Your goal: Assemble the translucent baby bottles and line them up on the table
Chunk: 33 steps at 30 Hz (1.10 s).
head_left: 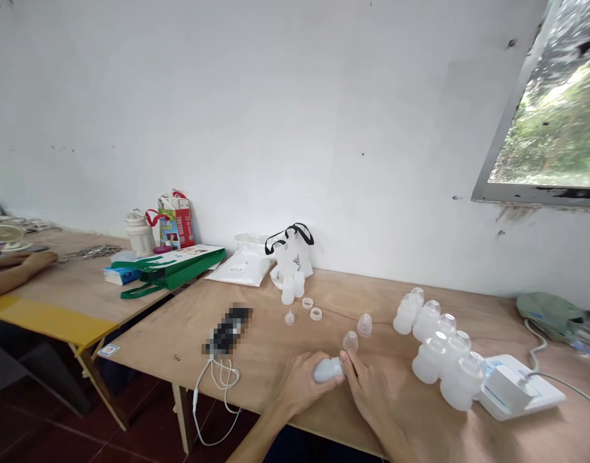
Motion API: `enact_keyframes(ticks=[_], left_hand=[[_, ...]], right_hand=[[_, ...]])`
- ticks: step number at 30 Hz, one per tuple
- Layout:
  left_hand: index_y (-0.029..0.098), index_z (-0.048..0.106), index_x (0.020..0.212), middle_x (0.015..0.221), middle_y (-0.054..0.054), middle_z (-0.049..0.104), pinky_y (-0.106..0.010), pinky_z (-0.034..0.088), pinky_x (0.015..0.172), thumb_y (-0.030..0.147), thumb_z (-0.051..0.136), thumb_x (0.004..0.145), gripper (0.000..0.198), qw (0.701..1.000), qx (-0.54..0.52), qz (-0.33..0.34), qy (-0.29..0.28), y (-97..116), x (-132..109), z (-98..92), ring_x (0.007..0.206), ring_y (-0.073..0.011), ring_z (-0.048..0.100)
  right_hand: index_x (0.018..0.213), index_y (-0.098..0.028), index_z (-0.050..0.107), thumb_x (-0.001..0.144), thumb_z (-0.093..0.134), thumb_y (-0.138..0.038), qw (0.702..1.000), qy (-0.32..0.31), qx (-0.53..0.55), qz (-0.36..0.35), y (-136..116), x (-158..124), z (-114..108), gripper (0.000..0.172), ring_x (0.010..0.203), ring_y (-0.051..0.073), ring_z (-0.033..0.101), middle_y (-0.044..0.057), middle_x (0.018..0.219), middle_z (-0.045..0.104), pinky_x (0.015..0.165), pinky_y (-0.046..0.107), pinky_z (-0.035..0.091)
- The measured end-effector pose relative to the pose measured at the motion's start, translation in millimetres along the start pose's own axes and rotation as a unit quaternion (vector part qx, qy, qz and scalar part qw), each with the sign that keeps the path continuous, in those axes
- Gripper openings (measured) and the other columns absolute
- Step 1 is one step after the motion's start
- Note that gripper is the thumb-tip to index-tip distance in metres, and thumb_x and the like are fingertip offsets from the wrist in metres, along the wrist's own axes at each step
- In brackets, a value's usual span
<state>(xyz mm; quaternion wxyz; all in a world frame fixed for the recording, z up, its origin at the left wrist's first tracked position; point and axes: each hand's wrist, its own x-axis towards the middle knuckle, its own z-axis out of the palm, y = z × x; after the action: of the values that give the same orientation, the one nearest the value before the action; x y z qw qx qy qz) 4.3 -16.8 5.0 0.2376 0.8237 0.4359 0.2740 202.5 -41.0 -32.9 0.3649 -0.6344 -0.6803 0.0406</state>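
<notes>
A whitish baby bottle (326, 370) lies tilted on its side between my hands, near the table's front edge. My left hand (302, 384) is wrapped round its body. At its neck end, my right hand (365, 386) has its fingers closed; they hide what is there. Just beyond the fingers stand two clear domed caps, one nearer (350, 341) and one farther (365, 325). Farther back are two open bottle bodies (287, 290), two screw rings (316, 314) and a teat in a ring (289, 317).
Several capped baby bottles (437, 354) stand at the right, beside a white box (511, 389) with a cable. A pixelated dark object (228, 329) with a white cord lies left. White bags (244, 267) rest against the wall. Another person's hand (38, 260) lies on the left table.
</notes>
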Motion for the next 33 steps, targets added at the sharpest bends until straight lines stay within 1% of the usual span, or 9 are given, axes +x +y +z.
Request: enact_keyframes(ticks=[2,5,10,13,17,22,26,29,33], left_hand=[[0.026,0.071,0.112,0.108,-0.004,0.076,-0.031,0.048,0.089,0.059,0.067,0.091,0.038,1.000,0.007,0.001,-0.002,-0.3,-0.4,-0.2,0.100,-0.0264,0.069],[0.027,0.070,0.112,0.108,-0.003,0.076,-0.031,0.047,0.086,0.056,0.066,0.094,0.034,1.000,0.018,0.009,-0.004,0.0,-2.0,-2.3,0.100,-0.0270,0.070],[0.028,0.068,0.114,0.109,-0.002,0.075,-0.030,0.047,0.084,0.054,0.062,0.097,0.032,1.000,-0.002,0.021,-0.008,1.7,-3.8,-6.5,0.101,-0.0261,0.070],[0.027,0.068,0.114,0.110,-0.002,0.075,-0.029,0.048,0.086,0.056,0.058,0.099,0.034,1.000,-0.020,0.020,-0.012,2.4,-3.5,-7.4,0.100,-0.0248,0.069],[0.026,0.069,0.114,0.110,-0.003,0.076,-0.029,0.050,0.089,0.057,0.059,0.098,0.036,1.000,-0.024,0.016,-0.009,2.7,-2.5,-6.4,0.100,-0.0238,0.069],[0.027,0.070,0.113,0.107,-0.002,0.076,-0.029,0.050,0.089,0.057,0.062,0.096,0.036,1.000,-0.026,0.008,-0.005,2.7,-1.5,-5.2,0.099,-0.0236,0.069],[0.027,0.071,0.115,0.107,-0.002,0.076,-0.029,0.050,0.089,0.059,0.062,0.096,0.039,1.000,-0.027,0.009,-0.007,2.9,-1.6,-5.6,0.099,-0.0236,0.069],[0.027,0.071,0.116,0.109,-0.002,0.077,-0.029,0.050,0.089,0.059,0.063,0.095,0.038,0.999,-0.035,0.009,-0.005,2.9,-1.6,-5.8,0.098,-0.0238,0.070],[0.028,0.072,0.115,0.109,-0.001,0.077,-0.028,0.049,0.089,0.056,0.065,0.095,0.035,0.999,-0.046,0.012,-0.002,2.2,-1.3,-4.9,0.099,-0.0238,0.070]], right_hand=[[0.105,-0.023,0.077,0.101,0.017,-0.077,1.000,-0.003,0.013,0.005,-0.7,-0.3,-0.9,0.081,0.056,0.027,0.064,0.009,0.067,0.071,0.057,0.036,0.044],[0.113,-0.024,0.076,0.103,0.021,-0.073,1.000,0.003,0.030,0.006,-2.0,-2.7,-1.9,0.074,0.061,0.028,0.067,0.008,0.073,0.073,0.060,0.037,0.046],[0.121,-0.023,0.074,0.103,0.018,-0.073,0.999,-0.003,0.031,0.034,-4.4,-6.2,-0.4,0.077,0.068,0.031,0.070,0.010,0.079,0.075,0.063,0.040,0.049],[0.119,-0.026,0.072,0.104,0.020,-0.070,0.998,-0.009,0.060,0.033,-7.9,-5.9,-1.7,0.070,0.069,0.030,0.071,0.008,0.086,0.077,0.062,0.040,0.049],[0.115,-0.029,0.070,0.105,0.027,-0.065,0.996,-0.012,0.088,0.016,-10.9,-4.9,-4.7,0.057,0.061,0.027,0.068,0.003,0.076,0.075,0.056,0.037,0.047],[0.113,-0.028,0.071,0.104,0.029,-0.067,0.995,0.035,0.091,-0.005,-9.7,-3.8,-3.9,0.057,0.056,0.027,0.066,0.004,0.070,0.071,0.054,0.038,0.047],[0.109,-0.029,0.071,0.104,0.029,-0.066,0.996,0.004,0.093,0.012,-9.6,-3.6,-3.0,0.057,0.055,0.027,0.064,0.002,0.065,0.068,0.053,0.037,0.045],[0.111,-0.028,0.071,0.105,0.029,-0.065,0.995,-0.002,0.100,0.013,-8.0,-4.3,-1.9,0.055,0.057,0.027,0.065,0.003,0.069,0.070,0.054,0.037,0.046],[0.117,-0.027,0.071,0.103,0.029,-0.068,0.996,0.004,0.091,0.019,-3.0,-4.9,0.4,0.059,0.062,0.027,0.066,0.006,0.082,0.075,0.059,0.039,0.048]])
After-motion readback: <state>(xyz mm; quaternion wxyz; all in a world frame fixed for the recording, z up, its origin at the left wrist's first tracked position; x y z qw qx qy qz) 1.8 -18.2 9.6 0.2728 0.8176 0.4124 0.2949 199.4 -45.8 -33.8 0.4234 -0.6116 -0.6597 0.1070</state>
